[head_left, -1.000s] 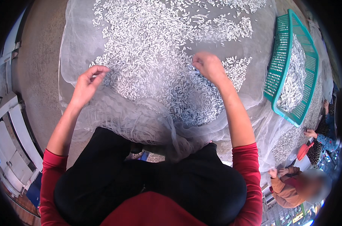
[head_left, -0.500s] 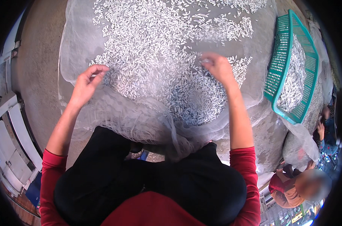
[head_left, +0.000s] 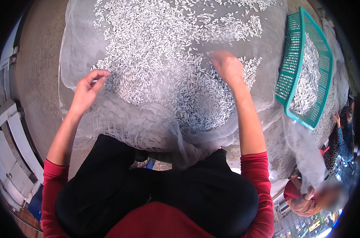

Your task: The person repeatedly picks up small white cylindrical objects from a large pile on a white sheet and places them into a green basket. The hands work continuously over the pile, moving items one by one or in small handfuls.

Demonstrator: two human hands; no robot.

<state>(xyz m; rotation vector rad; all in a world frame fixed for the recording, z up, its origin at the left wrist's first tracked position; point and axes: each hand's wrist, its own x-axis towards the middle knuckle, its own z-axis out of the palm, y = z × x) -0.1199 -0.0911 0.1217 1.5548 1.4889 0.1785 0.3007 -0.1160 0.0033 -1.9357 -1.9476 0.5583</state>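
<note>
Many small, short, whitish-silver rod-shaped pieces (head_left: pixel 148 43) lie spread over a sheer pale net (head_left: pixel 78 47). A denser, bluish-grey heap of the pieces (head_left: pixel 203 105) sits at the near right, by the bunched net (head_left: pixel 124 119). At the left edge of the spread is my left hand (head_left: pixel 86 87), its thumb and fingertips drawn together in a pinch. My right hand (head_left: pixel 229 69) hangs over the pieces at the right, fingers curled downward and slightly blurred. What either hand pinches, if anything, is too small or hidden to make out.
A green plastic basket (head_left: pixel 289 59) holding similar pieces stands tilted at the right. Beyond it, a person (head_left: pixel 303 198) handles a sheer net (head_left: pixel 307 154), and another person's arm (head_left: pixel 338 121) reaches in. White panels (head_left: pixel 19 139) line the far left.
My right hand has shifted slightly and its fingers have curled more. My left hand keeps its pinch. At the lower right, the other person's net has changed shape. The whole view has shifted a little.
</note>
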